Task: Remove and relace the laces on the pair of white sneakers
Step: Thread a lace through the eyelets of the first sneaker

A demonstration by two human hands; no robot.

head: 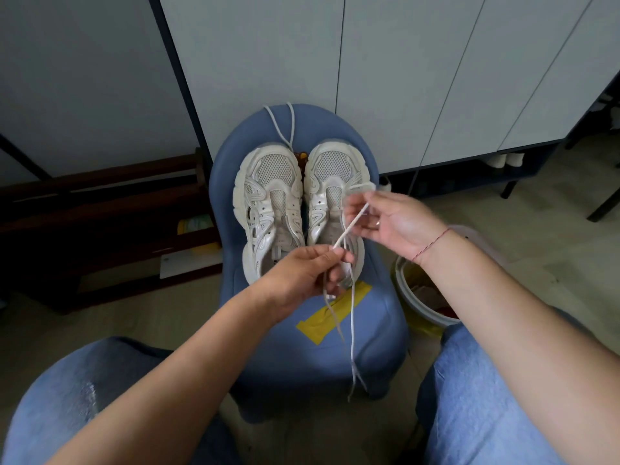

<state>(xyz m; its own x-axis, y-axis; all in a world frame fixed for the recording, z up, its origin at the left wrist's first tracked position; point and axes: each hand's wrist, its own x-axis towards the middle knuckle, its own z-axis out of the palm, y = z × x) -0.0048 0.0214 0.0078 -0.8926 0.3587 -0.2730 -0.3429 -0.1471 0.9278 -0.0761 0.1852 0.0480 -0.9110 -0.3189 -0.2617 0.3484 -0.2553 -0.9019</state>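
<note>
No writing is legible; the dark print on the tongue label (pixel 275 256) of one sneaker (pixel 268 203) is too blurred.

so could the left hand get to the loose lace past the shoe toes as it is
Probably not yet: the left hand pinches the held lace, and the loose lace lies beyond the sneakers at the far edge of the stool.

I get a dim, cool-toned view under soft, flat light. The floor (pixel 553 203) at right is brighter, so the light probably comes from that side. The low shelf (pixel 100 223) at left sinks to near-black and its detail is lost. The right hand (pixel 392 223) and the lace (pixel 350 226) smear with motion blur. The cabinet doors (pixel 419 78) lean and bow with wide-angle distortion. The knees (pixel 84 397) look soft.
</note>
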